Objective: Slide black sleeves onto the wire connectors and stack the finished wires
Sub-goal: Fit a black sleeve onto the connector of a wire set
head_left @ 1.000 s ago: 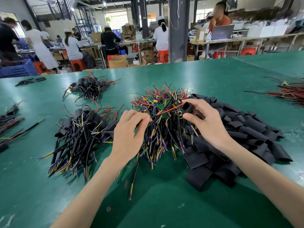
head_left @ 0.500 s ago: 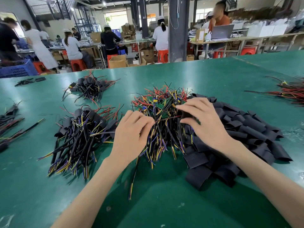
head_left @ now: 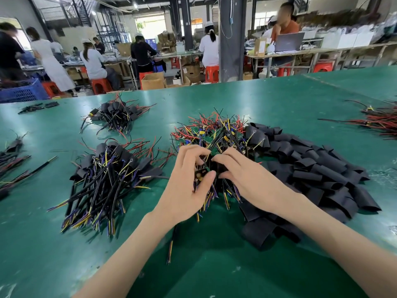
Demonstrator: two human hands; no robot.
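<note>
**Now: 2 hands on 1 sleeve, 5 wire heaps round them**

Both hands meet over mid-table, fingertips touching. L hand [head_left: 189, 186] has its fingers curled, thumb and forefinger pinching a wire connector [head_left: 200, 174]. R hand [head_left: 242, 175], also curled, pinches a black sleeve [head_left: 216, 166] right against it. Can't tell how far the sleeve sits over the connector, since fingers cover the join. 1 long black lead [head_left: 171, 244] trails from under the L wrist toward 6 o'clock.

Taking the hands as dial centre:
- **12, touching them:** heap of bare wires [head_left: 212, 134], red/yellow/black w/ green boards showing.
- **3:** sleeve heap [head_left: 311, 168] of flat black tubes, too many to count, its edge against the bare wires.
- **9, near:** sleeved-wire stack [head_left: 107, 175].
- **11, farther off:** 2nd, smaller sleeved stack [head_left: 116, 115].
- **9, at the table's L edge:** a heap cut off by the frame [head_left: 10, 160].
- **2, at the R edge:** a mostly red heap [head_left: 382, 121].

That makes 5 wire heaps + 1 sleeve heap on the green table [head_left: 64, 254]. A few black scraps [head_left: 36, 106] lie at 10, far side.

Beyond the table there are at least 6 people [head_left: 92, 63] at benches and several red stools [head_left: 101, 84]. 1 blue crate [head_left: 21, 91] is at 10 and 1 laptop [head_left: 290, 40] at 1.
</note>
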